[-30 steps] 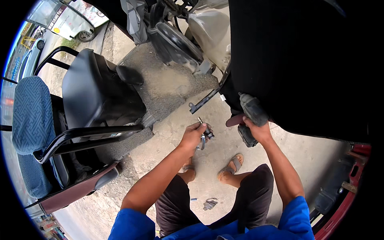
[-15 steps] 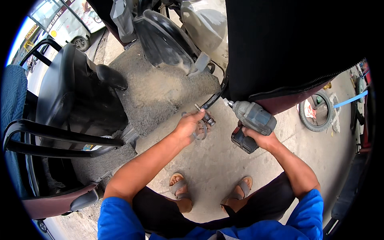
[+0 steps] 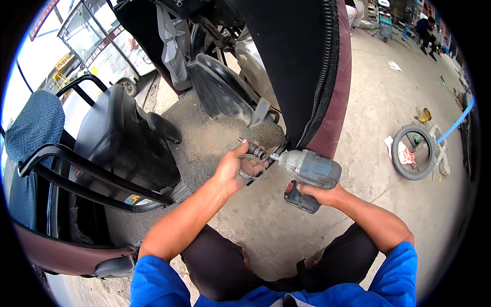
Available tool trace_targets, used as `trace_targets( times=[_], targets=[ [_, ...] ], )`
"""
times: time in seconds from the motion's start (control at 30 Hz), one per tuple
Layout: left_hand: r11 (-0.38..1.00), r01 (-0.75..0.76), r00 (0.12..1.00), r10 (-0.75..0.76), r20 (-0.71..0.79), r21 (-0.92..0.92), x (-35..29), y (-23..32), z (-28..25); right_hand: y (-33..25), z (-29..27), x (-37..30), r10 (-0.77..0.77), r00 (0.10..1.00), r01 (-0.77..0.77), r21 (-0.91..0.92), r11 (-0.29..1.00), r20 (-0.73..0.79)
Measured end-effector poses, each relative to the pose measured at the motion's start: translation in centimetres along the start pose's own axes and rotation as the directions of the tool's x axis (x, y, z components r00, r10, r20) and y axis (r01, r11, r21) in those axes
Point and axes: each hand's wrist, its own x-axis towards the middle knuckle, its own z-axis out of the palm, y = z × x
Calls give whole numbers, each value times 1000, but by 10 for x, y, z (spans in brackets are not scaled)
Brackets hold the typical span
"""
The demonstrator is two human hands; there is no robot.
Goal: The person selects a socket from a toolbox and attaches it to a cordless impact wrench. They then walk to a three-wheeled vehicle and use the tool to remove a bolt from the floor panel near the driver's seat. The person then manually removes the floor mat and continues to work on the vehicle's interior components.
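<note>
Closer together now: grey-blue drill [image 3: 311, 169] clamped in right hand [image 3: 323, 193], fitting [image 3: 255, 150] in left hand [image 3: 231, 167]

The drill [image 3: 314, 169] is grey and black with red on it; the sleeves [image 3: 161, 281] are blue, the trousers [image 3: 225, 261] dark. Left, the cushion [image 3: 36, 123] is blue with an angular maze pattern; right, the tyre [image 3: 411, 174] is black.

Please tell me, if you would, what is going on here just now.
A person's right hand grips a grey-and-black cordless power tool, aimed toward the left hand. That hand holds a small dark cylindrical metal piece and a thin grey ring. Beyond the hands lies a dusty grey textured floor mat.
</note>
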Motion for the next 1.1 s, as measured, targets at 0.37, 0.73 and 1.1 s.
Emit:
trace_targets(
  times=[0.37,0.73,1.1],
  targets=[
    [988,-65,991,80,109,-140,-17,-17,30,-4,5,-13,-109,994,110,46,993,-31],
    [981,-176,975,161,151,86,-29,-21,25,0,12,-8,-293,948,276,-136,951,-126],
    [983,-62,986,87,144,-171,-32,0,14,-6,5,-4,-91,994,102,260,960,-54]
  ],
)
